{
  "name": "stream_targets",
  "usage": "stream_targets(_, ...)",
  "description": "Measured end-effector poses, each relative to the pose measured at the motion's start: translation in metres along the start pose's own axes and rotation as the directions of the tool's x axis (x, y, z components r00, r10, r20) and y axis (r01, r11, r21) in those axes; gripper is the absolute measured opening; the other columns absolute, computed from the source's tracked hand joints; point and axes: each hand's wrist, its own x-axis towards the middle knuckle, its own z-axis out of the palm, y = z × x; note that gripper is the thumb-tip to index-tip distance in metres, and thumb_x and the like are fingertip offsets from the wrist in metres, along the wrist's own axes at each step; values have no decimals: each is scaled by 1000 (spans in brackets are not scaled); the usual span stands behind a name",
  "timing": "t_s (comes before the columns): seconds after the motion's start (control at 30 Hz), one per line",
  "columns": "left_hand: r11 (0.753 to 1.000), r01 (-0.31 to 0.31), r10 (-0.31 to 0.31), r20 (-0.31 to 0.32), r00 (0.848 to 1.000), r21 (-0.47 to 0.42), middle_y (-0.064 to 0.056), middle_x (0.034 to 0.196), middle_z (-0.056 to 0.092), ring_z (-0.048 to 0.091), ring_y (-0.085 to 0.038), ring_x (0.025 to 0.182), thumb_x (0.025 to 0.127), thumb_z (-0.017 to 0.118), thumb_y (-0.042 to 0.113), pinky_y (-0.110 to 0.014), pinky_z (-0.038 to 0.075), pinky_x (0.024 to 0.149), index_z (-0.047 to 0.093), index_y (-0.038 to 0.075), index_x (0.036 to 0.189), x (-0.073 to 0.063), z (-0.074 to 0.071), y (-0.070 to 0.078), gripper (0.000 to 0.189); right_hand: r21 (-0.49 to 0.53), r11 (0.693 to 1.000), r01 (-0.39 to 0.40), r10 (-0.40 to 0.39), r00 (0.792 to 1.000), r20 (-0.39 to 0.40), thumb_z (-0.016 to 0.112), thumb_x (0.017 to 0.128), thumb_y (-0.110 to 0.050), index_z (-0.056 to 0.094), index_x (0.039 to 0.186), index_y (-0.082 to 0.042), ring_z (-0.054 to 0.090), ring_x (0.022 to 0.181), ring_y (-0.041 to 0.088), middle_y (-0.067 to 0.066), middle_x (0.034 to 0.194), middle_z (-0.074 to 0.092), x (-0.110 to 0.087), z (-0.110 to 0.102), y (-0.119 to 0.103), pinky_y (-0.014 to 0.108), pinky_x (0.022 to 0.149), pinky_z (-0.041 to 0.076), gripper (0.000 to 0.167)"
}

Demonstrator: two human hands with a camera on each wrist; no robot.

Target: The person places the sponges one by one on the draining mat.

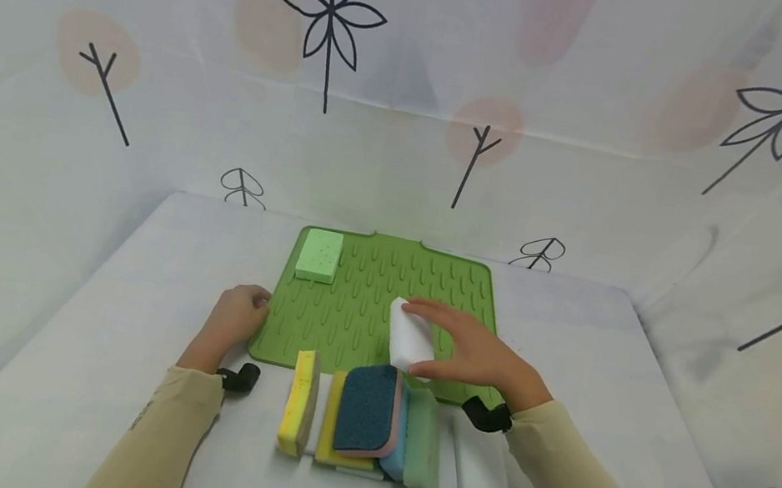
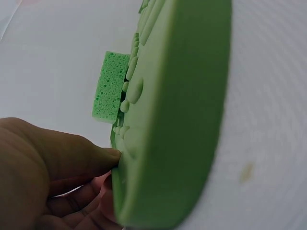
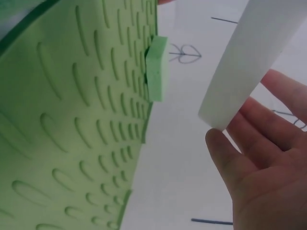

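A green ridged mat point(image 1: 357, 315) lies on the white surface. My left hand point(image 1: 239, 318) pinches its left edge; the left wrist view shows the thumb on top and curled fingers at the rim. A light green sponge point(image 1: 319, 255) sits on the mat's far left part. Over the mat's right half, my right hand point(image 1: 481, 354) holds a plain white sponge block point(image 1: 409, 338) between thumb and fingers. Seen from the right wrist, the white block is tilted and raised off the mat, with the thumb point(image 3: 221, 148) at its lower end.
In front of the mat, sponges are bunched together: a yellow one point(image 1: 299, 403) on edge, a dark blue scrubber with pink backing point(image 1: 368, 409) on top, and a pale green one point(image 1: 423, 445). A flat white block point(image 1: 482, 464) lies right of them. Patterned cloth walls point(image 1: 388, 159) stand around.
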Motion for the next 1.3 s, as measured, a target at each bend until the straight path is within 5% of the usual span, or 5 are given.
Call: stream_targets(1.3, 1000, 9, -9, 16, 1000, -9, -20, 118, 62, 58, -27, 97, 91, 45, 11, -42, 50, 85, 57, -3, 129, 1, -1, 0, 42, -85, 996, -3, 15, 991, 133, 70, 76, -63, 34, 151, -27, 35, 142, 26, 0, 157, 31, 85, -2, -31, 49, 105, 42, 90)
